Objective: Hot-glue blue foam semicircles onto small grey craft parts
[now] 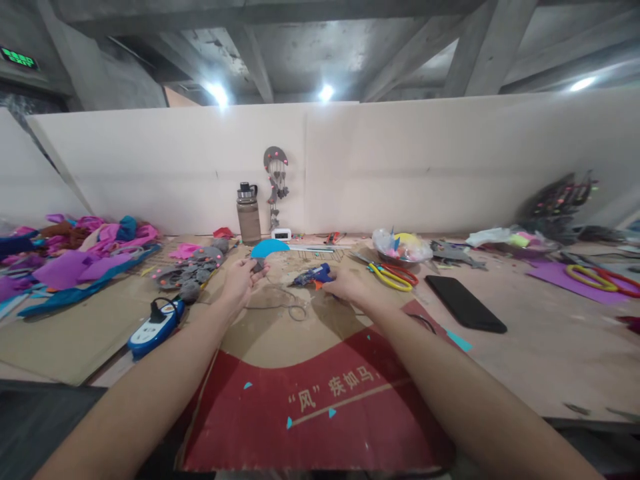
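Pinched in the fingertips of the left hand [245,277], just in front of a bright-blue paper-like half-disc [270,249], is a small dark-grey piece [259,266]; across from it, the right hand [345,285] curls its fingers round a blue glue gun with an orange trigger [316,273]. If the gun swings left, its tip could snag the thin grey cord [263,308] looping between the hands or smear glue. Brown-and-red cardboard [390,427] leaves room nearer the wearer, though its front edge seems to overhang the pale table [530,360], and yellow-handled scissors [381,272] crowd the right.
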A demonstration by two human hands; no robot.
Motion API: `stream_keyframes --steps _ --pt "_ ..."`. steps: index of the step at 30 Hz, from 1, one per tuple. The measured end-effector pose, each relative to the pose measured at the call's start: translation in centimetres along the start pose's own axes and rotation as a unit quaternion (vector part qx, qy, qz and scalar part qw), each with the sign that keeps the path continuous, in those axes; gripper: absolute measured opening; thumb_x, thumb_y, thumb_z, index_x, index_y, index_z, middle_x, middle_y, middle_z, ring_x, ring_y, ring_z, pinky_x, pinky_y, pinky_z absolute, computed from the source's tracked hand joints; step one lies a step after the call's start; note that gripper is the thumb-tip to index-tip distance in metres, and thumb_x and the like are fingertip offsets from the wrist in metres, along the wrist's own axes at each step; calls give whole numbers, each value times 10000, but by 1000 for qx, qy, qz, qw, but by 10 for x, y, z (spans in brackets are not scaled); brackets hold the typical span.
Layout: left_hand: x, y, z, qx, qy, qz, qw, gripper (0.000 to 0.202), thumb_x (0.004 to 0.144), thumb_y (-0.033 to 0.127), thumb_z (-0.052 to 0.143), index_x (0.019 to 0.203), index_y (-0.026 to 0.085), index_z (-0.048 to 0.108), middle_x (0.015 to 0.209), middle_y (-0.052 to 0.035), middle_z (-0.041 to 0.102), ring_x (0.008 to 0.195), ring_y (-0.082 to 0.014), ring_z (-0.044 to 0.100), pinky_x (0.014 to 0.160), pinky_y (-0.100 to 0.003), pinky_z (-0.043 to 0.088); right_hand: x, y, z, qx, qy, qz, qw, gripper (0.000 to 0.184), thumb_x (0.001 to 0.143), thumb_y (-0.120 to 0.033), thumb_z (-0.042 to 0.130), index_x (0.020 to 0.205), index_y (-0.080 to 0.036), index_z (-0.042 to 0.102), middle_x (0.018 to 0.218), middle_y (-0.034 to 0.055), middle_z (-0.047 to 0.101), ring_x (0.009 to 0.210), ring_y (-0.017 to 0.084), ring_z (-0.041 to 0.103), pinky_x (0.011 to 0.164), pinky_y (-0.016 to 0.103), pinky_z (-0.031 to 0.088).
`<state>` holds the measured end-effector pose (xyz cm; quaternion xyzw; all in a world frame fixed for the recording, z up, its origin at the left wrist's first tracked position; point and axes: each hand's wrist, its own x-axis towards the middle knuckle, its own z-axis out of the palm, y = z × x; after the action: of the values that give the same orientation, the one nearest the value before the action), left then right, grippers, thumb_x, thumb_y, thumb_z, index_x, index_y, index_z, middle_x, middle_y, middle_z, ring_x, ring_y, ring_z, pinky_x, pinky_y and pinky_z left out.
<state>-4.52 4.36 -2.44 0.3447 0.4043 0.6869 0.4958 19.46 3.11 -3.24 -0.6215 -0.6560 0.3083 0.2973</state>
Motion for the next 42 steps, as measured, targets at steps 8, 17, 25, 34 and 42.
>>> stream_keyframes --steps 8,17,25,34,42 --pt "-2 -1 3 10 -5 -3 1000 103 767 42 559 690 111 546 720 -82 665 699 -145 688 706 -276 576 8 -4 1 105 98 -19 990 149 647 -176 575 770 -218 501 504 -21 544 467 159 537 461 257 365" --pt "-11 -4 11 32 -42 -3 999 96 768 85 578 685 115 541 719 -75 669 669 -138 674 729 -297 571 -24 -35 -11 211 174 -160 948 335 701 -208 508 1036 -206 490 831 13 608 660 149 546 596 276 440" --pt "-17 -6 17 53 -60 17 997 61 765 109 587 719 130 554 713 -30 640 662 -122 652 752 -328 565 -39 -39 5 79 109 -275 952 283 797 -243 493 1080 -235 505 994 56 619 898 220 568 816 354 450" --pt "-30 -2 24 86 -77 37 993 68 774 130 581 722 139 539 687 -20 635 652 -123 655 740 -326 569 -38 -37 11 24 96 -295 950 377 832 -240 478 1205 -189 468 1048 104 631 913 244 588 840 377 445" --pt "-35 1 27 101 -81 39 991 73 784 117 563 721 144 540 680 -20 633 650 -119 653 736 -318 572 -39 -38 11 21 91 -300 949 381 843 -236 461 1220 -177 457 1095 120 621 957 252 588 866 391 441"
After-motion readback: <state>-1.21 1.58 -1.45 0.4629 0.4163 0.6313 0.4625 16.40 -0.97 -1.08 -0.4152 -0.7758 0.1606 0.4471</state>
